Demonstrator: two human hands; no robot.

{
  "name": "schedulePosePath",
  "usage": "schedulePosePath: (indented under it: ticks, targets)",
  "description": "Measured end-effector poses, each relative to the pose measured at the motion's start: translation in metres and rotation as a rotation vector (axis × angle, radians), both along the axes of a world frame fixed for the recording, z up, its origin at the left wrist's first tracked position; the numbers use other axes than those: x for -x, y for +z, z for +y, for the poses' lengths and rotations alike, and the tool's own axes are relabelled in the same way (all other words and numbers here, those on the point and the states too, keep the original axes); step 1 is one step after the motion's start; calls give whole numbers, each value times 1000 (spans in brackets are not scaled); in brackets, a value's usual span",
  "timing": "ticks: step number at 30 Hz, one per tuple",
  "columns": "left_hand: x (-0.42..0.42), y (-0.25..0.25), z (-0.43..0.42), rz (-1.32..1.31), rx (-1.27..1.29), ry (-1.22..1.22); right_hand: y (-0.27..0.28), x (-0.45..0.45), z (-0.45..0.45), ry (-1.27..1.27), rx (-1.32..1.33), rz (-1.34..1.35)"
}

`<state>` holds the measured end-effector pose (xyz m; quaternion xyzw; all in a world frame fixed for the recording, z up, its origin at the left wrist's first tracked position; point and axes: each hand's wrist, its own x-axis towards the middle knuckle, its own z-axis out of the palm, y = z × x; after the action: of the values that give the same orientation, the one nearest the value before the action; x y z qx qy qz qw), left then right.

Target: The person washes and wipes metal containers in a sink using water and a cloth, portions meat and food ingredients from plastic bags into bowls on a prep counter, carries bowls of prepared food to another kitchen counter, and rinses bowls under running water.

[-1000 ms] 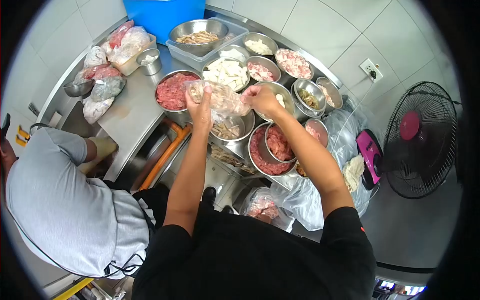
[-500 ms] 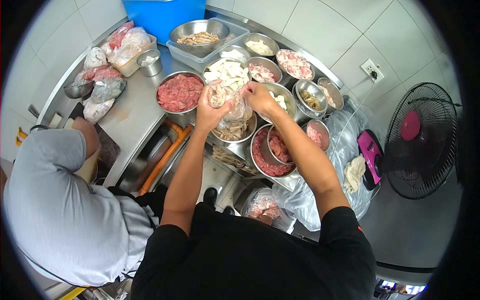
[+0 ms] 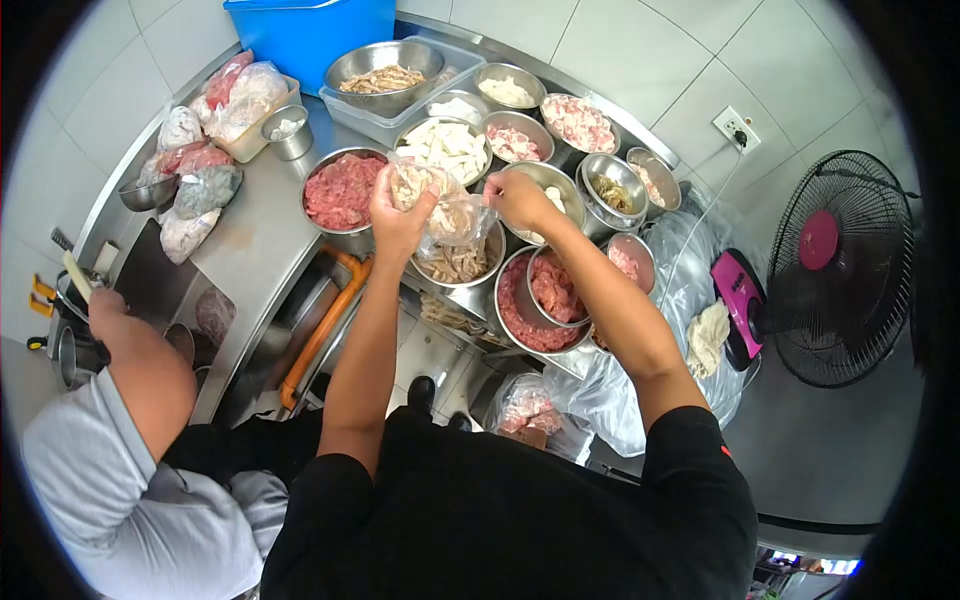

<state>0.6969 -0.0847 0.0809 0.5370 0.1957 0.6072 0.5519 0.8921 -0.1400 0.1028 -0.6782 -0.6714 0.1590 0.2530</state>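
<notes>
My left hand (image 3: 402,215) is closed around the bulging part of a clear plastic bag (image 3: 455,218) with pale pieces inside. The fingers of my right hand (image 3: 518,200) pinch the bag's other end. Beneath the bag is a steel bowl of brownish strips (image 3: 462,264). To the left sits a bowl of red sliced meat (image 3: 343,190), and behind the bag a bowl of white pieces (image 3: 445,145). A bowl with pale pieces (image 3: 557,199) is beside my right hand. Ground meat (image 3: 530,322) fills a wide bowl below my right forearm, with a smaller meat bowl (image 3: 556,290) resting in it.
More steel bowls, a clear tub (image 3: 382,122) and a blue bin (image 3: 312,35) line the back. Bagged food (image 3: 200,165) lies at left. A co-worker's hand (image 3: 105,308) grips a pale handle there. A black fan (image 3: 845,270) and plastic sheeting (image 3: 610,400) are at right.
The bag has tilted and spread lower between my hands, which have stayed close to the same place. The co-worker at left has moved down and back, with an arm now extended.
</notes>
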Motion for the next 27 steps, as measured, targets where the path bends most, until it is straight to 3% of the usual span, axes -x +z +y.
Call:
schedulePosePath:
  ticks: [6,9,11,16,18,19,24,26,27]
  targets:
    - [-8,10,2,103,-109,48,8,7,-5,-60,59,65]
    - [-9,3,-4,117,-42,25,3,11,-12,-58,87,116]
    - [-13,6,-3,143,-70,95,5,12,-10,-46,-76,154]
    - [-4,18,-5,62,8,-18,2,7,-10,-89,-67,52]
    - [-2,19,-4,154,-87,42,4,7,-8,-146,-96,270]
    - [-3,17,-8,166,-79,35,2,9,-9,-96,18,370]
    - [-14,18,-3,175,-70,79,8,9,-6,-173,-10,442]
    - [-16,15,1,170,-149,94,10,9,-10,-137,240,489]
    - [-16,12,4,134,-87,23,13,7,-8,-134,232,484]
